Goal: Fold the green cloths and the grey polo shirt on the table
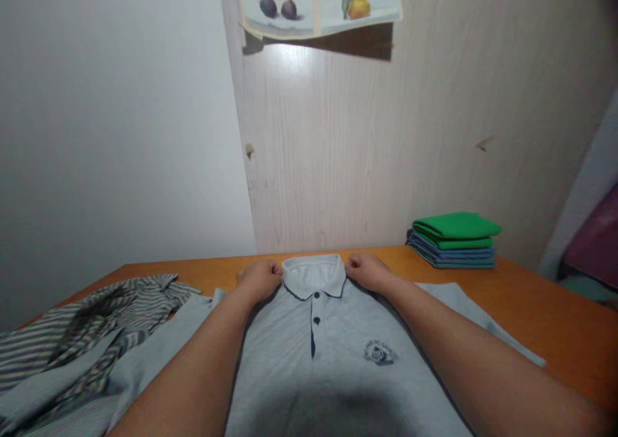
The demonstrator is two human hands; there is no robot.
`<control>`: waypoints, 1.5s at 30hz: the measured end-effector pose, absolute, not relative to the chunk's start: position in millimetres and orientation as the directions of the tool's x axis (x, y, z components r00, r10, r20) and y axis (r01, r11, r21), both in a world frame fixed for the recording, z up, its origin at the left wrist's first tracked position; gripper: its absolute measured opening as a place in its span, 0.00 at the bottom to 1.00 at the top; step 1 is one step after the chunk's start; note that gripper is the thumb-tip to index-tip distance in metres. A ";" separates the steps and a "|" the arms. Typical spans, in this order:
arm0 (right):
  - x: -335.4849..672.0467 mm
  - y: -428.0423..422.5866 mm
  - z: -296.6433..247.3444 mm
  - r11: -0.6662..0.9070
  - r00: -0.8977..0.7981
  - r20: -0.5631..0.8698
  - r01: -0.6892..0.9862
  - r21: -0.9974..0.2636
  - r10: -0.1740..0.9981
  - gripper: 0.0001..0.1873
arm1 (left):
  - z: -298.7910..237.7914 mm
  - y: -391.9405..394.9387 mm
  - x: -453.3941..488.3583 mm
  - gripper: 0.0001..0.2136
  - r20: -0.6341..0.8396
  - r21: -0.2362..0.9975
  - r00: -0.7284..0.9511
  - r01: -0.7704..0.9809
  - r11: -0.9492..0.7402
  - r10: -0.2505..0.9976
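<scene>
A light grey polo shirt (333,353) lies face up on the orange table (541,308), collar away from me, with dark buttons and a small chest logo. My left hand (259,278) is closed on the shirt's shoulder just left of the collar (313,273). My right hand (365,271) is closed on the shoulder just right of the collar. Both forearms stretch over the shirt's body.
A heap of striped shirts (82,334) lies on the table at the left. A stack of folded green and blue clothes (454,239) sits at the back right by the wood-grain wall. A fruit picture (318,2) hangs above. Something maroon shows at the far right edge.
</scene>
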State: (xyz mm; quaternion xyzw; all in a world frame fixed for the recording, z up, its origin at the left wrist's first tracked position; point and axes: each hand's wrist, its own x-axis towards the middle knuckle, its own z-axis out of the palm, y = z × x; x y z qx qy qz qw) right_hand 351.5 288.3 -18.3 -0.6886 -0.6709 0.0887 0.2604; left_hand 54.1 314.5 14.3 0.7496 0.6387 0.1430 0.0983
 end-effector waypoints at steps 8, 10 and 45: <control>356.9 299.0 -28.1 -0.013 0.178 0.240 0.827 -0.562 0.954 0.09 | 14.0 308.1 62.3 0.10 0.216 0.130 0.212 0.961 -0.244 0.953; 356.4 298.7 -25.8 -0.018 0.203 0.269 0.827 -0.562 0.942 0.12 | 13.0 304.9 65.1 0.11 0.268 0.088 0.247 0.956 -0.278 0.931; 356.2 299.4 -5.6 0.030 0.244 0.335 0.768 -0.640 0.910 0.18 | 28.2 300.8 76.8 0.14 0.386 0.088 0.278 0.938 -0.335 0.880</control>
